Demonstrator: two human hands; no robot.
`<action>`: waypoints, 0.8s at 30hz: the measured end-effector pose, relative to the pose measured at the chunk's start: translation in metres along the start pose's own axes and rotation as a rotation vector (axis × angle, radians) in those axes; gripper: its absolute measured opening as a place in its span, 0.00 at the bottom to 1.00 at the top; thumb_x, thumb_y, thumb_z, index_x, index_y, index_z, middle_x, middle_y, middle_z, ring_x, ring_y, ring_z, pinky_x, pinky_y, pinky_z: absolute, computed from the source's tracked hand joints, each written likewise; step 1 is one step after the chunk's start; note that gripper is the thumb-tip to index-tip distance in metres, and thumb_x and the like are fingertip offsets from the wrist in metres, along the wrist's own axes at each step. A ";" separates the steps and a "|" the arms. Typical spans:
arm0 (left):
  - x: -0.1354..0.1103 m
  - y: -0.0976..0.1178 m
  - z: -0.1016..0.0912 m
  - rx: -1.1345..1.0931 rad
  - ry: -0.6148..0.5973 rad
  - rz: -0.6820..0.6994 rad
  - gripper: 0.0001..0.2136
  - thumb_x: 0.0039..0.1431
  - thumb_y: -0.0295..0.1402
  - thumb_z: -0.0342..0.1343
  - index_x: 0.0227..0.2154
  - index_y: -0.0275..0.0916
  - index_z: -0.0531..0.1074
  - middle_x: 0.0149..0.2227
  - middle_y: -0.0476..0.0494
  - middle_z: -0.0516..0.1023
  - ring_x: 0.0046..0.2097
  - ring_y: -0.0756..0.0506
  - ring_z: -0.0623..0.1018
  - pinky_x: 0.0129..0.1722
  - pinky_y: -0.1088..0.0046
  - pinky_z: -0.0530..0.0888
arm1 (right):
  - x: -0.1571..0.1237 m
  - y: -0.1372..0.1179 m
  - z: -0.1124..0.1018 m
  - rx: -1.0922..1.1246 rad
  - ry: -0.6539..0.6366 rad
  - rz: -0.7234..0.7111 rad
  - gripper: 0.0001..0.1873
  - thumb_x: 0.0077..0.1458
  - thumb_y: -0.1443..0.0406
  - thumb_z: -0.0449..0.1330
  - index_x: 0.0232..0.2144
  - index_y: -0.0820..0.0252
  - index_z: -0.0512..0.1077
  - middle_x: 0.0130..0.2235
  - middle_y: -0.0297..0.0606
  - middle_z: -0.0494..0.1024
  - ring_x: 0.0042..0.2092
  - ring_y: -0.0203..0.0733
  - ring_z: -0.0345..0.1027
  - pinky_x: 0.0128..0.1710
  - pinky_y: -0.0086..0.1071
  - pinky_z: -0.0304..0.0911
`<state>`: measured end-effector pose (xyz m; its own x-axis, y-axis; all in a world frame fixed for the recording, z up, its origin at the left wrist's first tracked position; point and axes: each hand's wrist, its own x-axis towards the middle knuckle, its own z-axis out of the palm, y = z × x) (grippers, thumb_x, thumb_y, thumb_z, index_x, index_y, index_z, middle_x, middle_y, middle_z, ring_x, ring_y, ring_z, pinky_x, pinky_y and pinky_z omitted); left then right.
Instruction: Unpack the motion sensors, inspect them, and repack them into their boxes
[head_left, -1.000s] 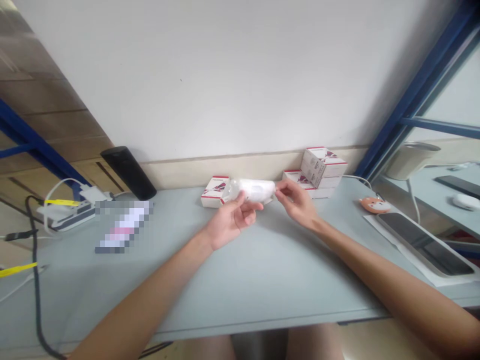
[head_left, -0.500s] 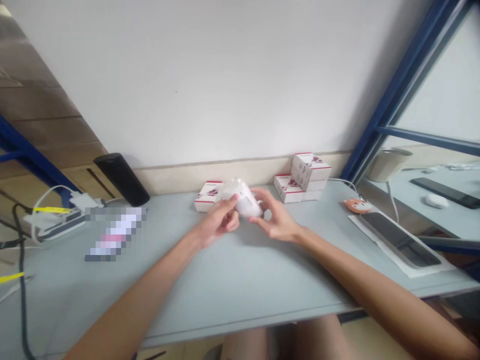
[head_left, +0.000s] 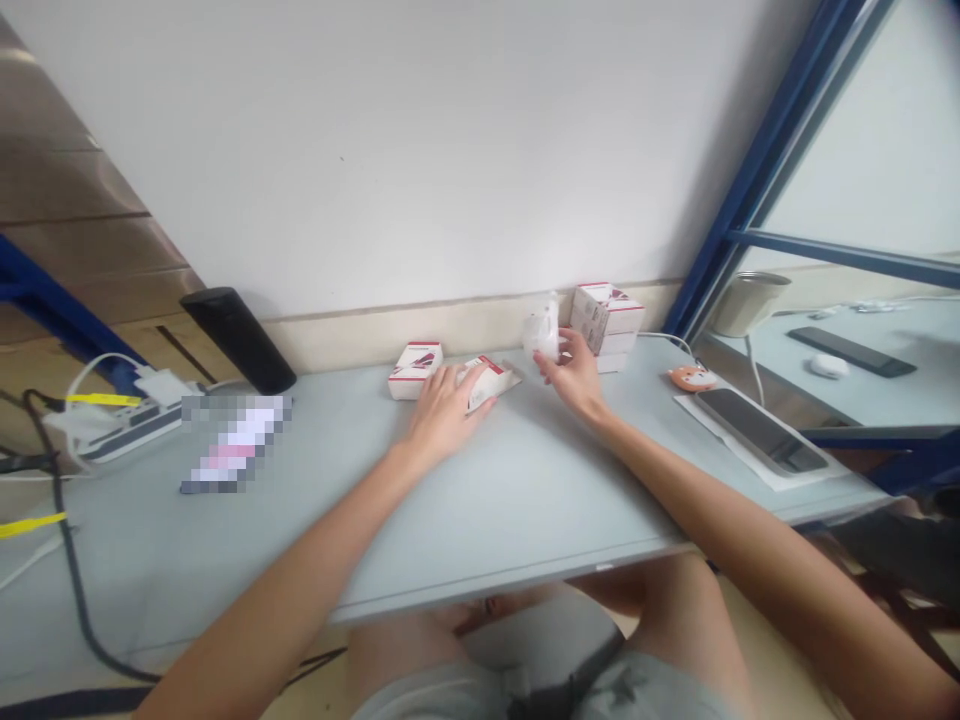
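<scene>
My left hand (head_left: 444, 412) curls over a small white and red cardboard box (head_left: 486, 382) lying on the table. The fingers lie along its far side and the thumb along the near side. A flap seems to stick out at its right end. In my right hand (head_left: 576, 372), a white item wrapped in clear plastic (head_left: 544, 328) is held above the table, between fingertips and thumb. What is inside the wrapping is too blurred to tell. A similar closed box (head_left: 415, 368) stands just left of my left hand.
A stack of similar boxes (head_left: 609, 318) stands against the wall, right of my right hand. Farther right are an orange animal-shaped item (head_left: 691, 378) and a dark phone-like slab (head_left: 765, 430). At left are a black cylinder (head_left: 240, 340), a power strip (head_left: 150, 428) and cables.
My left hand has let go of the wrapped item and now grips a box. My right hand has carried the wrapped item to the right. The box left of the stack no longer shows there.
</scene>
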<state>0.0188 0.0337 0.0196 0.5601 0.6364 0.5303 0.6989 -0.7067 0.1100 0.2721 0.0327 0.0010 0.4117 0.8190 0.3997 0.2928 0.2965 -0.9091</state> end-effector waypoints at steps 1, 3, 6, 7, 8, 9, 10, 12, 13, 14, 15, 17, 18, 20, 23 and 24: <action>-0.001 -0.004 0.004 0.019 -0.020 -0.010 0.24 0.69 0.43 0.54 0.65 0.42 0.67 0.58 0.33 0.74 0.60 0.32 0.71 0.60 0.50 0.69 | -0.001 0.000 0.000 -0.022 -0.009 -0.003 0.35 0.50 0.50 0.70 0.56 0.58 0.69 0.42 0.40 0.79 0.34 0.42 0.73 0.34 0.38 0.71; -0.001 -0.010 0.008 0.034 -0.049 -0.017 0.23 0.69 0.41 0.54 0.64 0.41 0.69 0.59 0.32 0.73 0.61 0.32 0.70 0.62 0.48 0.67 | -0.003 0.000 0.002 -0.044 -0.032 -0.007 0.35 0.49 0.50 0.70 0.55 0.59 0.70 0.41 0.41 0.81 0.36 0.44 0.73 0.38 0.40 0.71; 0.001 -0.012 0.004 0.013 -0.090 0.025 0.19 0.69 0.36 0.53 0.60 0.42 0.74 0.58 0.34 0.75 0.61 0.32 0.71 0.63 0.45 0.65 | -0.005 0.001 0.005 -0.049 -0.059 0.001 0.35 0.49 0.51 0.69 0.56 0.60 0.71 0.43 0.43 0.82 0.38 0.46 0.74 0.42 0.42 0.71; 0.001 -0.010 0.002 -0.010 -0.109 0.048 0.17 0.69 0.36 0.53 0.58 0.43 0.75 0.58 0.35 0.76 0.61 0.33 0.71 0.63 0.45 0.65 | -0.005 0.001 0.005 -0.053 -0.065 0.007 0.35 0.49 0.51 0.70 0.56 0.60 0.71 0.44 0.44 0.82 0.39 0.47 0.75 0.43 0.42 0.71; 0.000 -0.009 -0.001 -0.042 -0.129 0.071 0.17 0.70 0.35 0.53 0.57 0.43 0.76 0.59 0.36 0.75 0.61 0.34 0.72 0.64 0.45 0.66 | -0.005 0.001 0.005 -0.056 -0.079 0.018 0.35 0.49 0.51 0.70 0.56 0.60 0.71 0.45 0.45 0.82 0.40 0.47 0.75 0.43 0.42 0.71; -0.001 -0.007 -0.003 -0.081 -0.148 0.092 0.16 0.70 0.35 0.52 0.57 0.44 0.76 0.60 0.37 0.75 0.61 0.35 0.73 0.63 0.47 0.67 | -0.005 0.001 0.004 -0.057 -0.103 0.034 0.35 0.48 0.51 0.71 0.55 0.59 0.71 0.46 0.45 0.83 0.40 0.47 0.76 0.44 0.42 0.71; -0.002 -0.006 -0.004 -0.122 -0.163 0.110 0.16 0.70 0.36 0.52 0.57 0.45 0.76 0.61 0.38 0.73 0.60 0.36 0.74 0.63 0.50 0.68 | -0.005 0.002 0.003 -0.054 -0.135 0.053 0.35 0.47 0.52 0.72 0.55 0.59 0.71 0.46 0.45 0.83 0.41 0.47 0.76 0.43 0.42 0.71; -0.004 -0.004 -0.005 -0.191 -0.170 0.143 0.16 0.71 0.37 0.53 0.57 0.47 0.76 0.62 0.39 0.72 0.59 0.39 0.75 0.62 0.54 0.71 | -0.005 0.001 0.002 -0.049 -0.198 0.088 0.35 0.45 0.52 0.74 0.53 0.58 0.71 0.44 0.43 0.83 0.40 0.47 0.76 0.43 0.41 0.71; -0.005 -0.004 -0.004 -0.214 -0.158 0.162 0.15 0.71 0.37 0.53 0.56 0.47 0.77 0.62 0.39 0.71 0.59 0.39 0.75 0.62 0.56 0.71 | -0.005 0.001 0.001 -0.044 -0.216 0.103 0.35 0.45 0.53 0.74 0.52 0.57 0.71 0.44 0.42 0.83 0.40 0.47 0.77 0.43 0.41 0.71; -0.005 -0.004 -0.003 -0.228 -0.133 0.181 0.15 0.70 0.37 0.54 0.55 0.47 0.78 0.61 0.39 0.72 0.59 0.39 0.75 0.62 0.56 0.72 | -0.005 0.000 0.000 -0.034 -0.222 0.121 0.34 0.44 0.53 0.74 0.52 0.57 0.71 0.44 0.42 0.83 0.40 0.47 0.77 0.43 0.42 0.71; -0.006 -0.004 -0.002 -0.230 -0.099 0.198 0.14 0.70 0.37 0.55 0.53 0.46 0.79 0.61 0.39 0.72 0.59 0.39 0.74 0.63 0.56 0.71 | -0.005 -0.002 -0.001 -0.016 -0.219 0.140 0.34 0.45 0.53 0.74 0.52 0.57 0.70 0.44 0.43 0.83 0.41 0.48 0.77 0.43 0.42 0.72; -0.005 -0.005 0.001 -0.215 -0.016 0.227 0.12 0.68 0.35 0.58 0.50 0.45 0.80 0.59 0.38 0.73 0.59 0.38 0.74 0.63 0.54 0.71 | -0.005 -0.006 -0.003 0.043 -0.208 0.172 0.34 0.46 0.52 0.74 0.52 0.57 0.69 0.46 0.45 0.83 0.42 0.49 0.79 0.44 0.44 0.73; -0.005 -0.004 0.002 -0.204 0.024 0.237 0.11 0.68 0.35 0.58 0.49 0.45 0.81 0.59 0.37 0.73 0.59 0.38 0.74 0.62 0.53 0.72 | -0.006 -0.009 -0.003 0.078 -0.202 0.177 0.33 0.47 0.52 0.74 0.51 0.56 0.69 0.47 0.46 0.83 0.43 0.49 0.79 0.45 0.44 0.73; -0.005 -0.002 0.004 -0.186 0.099 0.243 0.10 0.67 0.33 0.59 0.48 0.45 0.81 0.58 0.37 0.73 0.59 0.38 0.73 0.62 0.52 0.72 | -0.007 -0.015 -0.003 0.145 -0.196 0.167 0.32 0.48 0.51 0.74 0.50 0.56 0.68 0.48 0.46 0.83 0.45 0.50 0.80 0.47 0.45 0.73; -0.010 0.007 0.008 -0.210 0.185 0.193 0.12 0.67 0.33 0.60 0.51 0.46 0.79 0.59 0.37 0.67 0.62 0.37 0.71 0.64 0.52 0.71 | -0.011 -0.025 -0.001 0.256 -0.201 0.141 0.32 0.49 0.50 0.74 0.49 0.55 0.67 0.47 0.46 0.84 0.44 0.50 0.80 0.48 0.46 0.73; -0.012 0.010 0.009 -0.234 0.192 0.157 0.14 0.66 0.33 0.61 0.54 0.47 0.77 0.61 0.36 0.64 0.63 0.37 0.69 0.65 0.51 0.70 | -0.013 -0.028 0.000 0.298 -0.207 0.133 0.32 0.49 0.49 0.73 0.49 0.55 0.67 0.47 0.46 0.84 0.44 0.50 0.80 0.48 0.46 0.73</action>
<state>0.0230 0.0217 0.0062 0.5437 0.4601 0.7019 0.4772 -0.8575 0.1925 0.2590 0.0136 0.0212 0.2370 0.9328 0.2714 -0.0279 0.2858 -0.9579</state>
